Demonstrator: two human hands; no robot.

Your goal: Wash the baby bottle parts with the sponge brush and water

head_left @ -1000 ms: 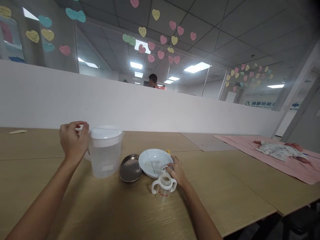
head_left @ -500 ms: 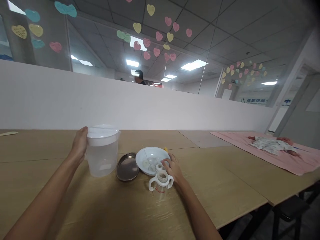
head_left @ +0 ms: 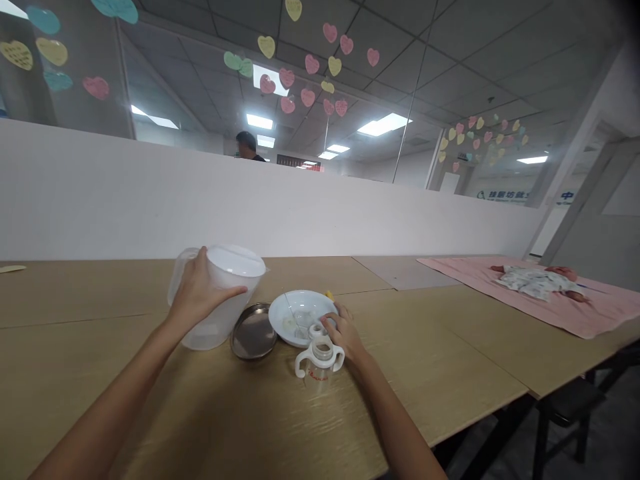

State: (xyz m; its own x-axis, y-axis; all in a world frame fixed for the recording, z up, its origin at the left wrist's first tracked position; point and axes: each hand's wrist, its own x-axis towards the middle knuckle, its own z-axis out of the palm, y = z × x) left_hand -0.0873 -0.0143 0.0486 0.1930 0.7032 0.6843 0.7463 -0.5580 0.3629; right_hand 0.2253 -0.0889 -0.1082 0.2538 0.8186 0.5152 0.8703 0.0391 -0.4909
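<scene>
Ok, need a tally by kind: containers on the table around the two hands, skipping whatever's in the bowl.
Lidded jug: 1
Metal tray: 1
Pale bowl: 1
Two-handled bottle: 1
Total: 4

The left hand hides part of the lidded pitcher; the right hand covers the white bowl around three o'clock. At nine o'clock, the frame edge cuts off a pale strip.
</scene>
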